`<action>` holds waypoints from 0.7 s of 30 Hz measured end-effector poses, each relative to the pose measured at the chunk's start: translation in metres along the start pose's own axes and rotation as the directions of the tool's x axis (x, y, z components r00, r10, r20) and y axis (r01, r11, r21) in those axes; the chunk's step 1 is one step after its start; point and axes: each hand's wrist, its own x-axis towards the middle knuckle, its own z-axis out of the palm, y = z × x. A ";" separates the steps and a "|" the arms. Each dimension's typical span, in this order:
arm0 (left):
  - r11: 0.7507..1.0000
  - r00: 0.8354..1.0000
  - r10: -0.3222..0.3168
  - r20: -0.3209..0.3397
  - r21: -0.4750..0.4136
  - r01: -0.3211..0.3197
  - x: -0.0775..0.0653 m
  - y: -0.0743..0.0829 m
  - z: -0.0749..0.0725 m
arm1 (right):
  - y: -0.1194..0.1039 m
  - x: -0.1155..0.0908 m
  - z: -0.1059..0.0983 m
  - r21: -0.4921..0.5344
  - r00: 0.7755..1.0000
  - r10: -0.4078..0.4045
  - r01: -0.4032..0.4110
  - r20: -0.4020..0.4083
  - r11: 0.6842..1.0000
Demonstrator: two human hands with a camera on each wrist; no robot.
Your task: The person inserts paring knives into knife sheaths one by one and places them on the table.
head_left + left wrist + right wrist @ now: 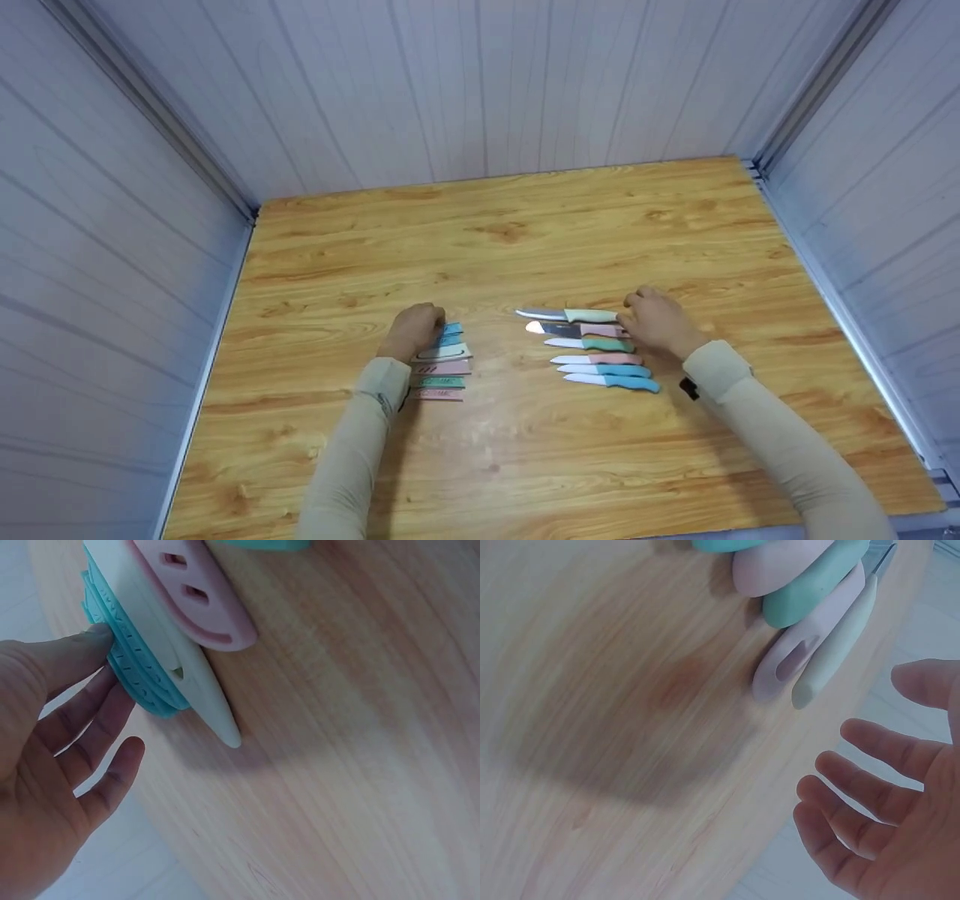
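Note:
On the left half of the table lies a column of knife sheaths: blue sheaths (451, 334), a white sheath (454, 351), a pink one, a green one and another pink one. My left hand (414, 330) is at the far end of this column. In the left wrist view its thumb and fingers pinch the edge of a blue sheath (139, 667). To the right, several knives lie in a row, blades pointing left. My right hand (658, 321) hovers, fingers loosely bent and holding nothing, beside the handles of the pale green knife (592, 316) and the lilac knife (780, 679).
Nearer me in the knife row are a green-handled knife (609, 345), a pink one (616, 360) and two blue ones (631, 383). Bare wooden table (495, 450) separates sheaths from knives. Panel walls (480, 90) enclose the table at the back and both sides.

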 end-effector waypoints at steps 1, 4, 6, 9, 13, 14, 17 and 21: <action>1.000 1.000 0.000 -0.002 -0.002 0.000 0.000 0.000 0.000 | 0.000 0.000 0.000 -0.001 1.000 -0.004 0.004 -0.004 1.000; 1.000 1.000 0.006 -0.007 -0.019 -0.006 -0.001 -0.002 -0.001 | 0.000 0.000 0.000 -0.003 1.000 -0.011 0.011 -0.013 1.000; 0.999 1.000 0.008 -0.013 -0.038 -0.008 -0.001 -0.003 -0.001 | -0.001 0.000 0.000 -0.007 1.000 -0.010 0.010 -0.018 1.000; 0.998 1.000 0.002 -0.021 -0.065 -0.004 -0.002 -0.005 -0.001 | -0.001 0.000 0.002 -0.010 1.000 -0.020 0.020 -0.014 1.000; 0.995 0.999 -0.013 -0.030 -0.101 0.010 -0.005 -0.006 -0.003 | -0.003 -0.002 0.003 0.021 0.998 -0.069 0.069 0.010 0.997; 0.994 0.999 -0.014 -0.035 -0.110 0.010 -0.005 -0.006 -0.005 | -0.004 -0.002 0.003 0.029 0.996 -0.084 0.083 0.017 0.996; 0.988 0.999 -0.023 -0.048 -0.152 0.015 -0.007 -0.006 -0.009 | -0.004 -0.005 0.004 0.042 0.991 -0.124 0.122 0.042 0.992; 0.982 0.997 -0.030 -0.075 -0.188 0.015 -0.009 -0.005 -0.015 | -0.003 -0.011 0.007 0.062 0.985 -0.148 0.143 0.087 0.988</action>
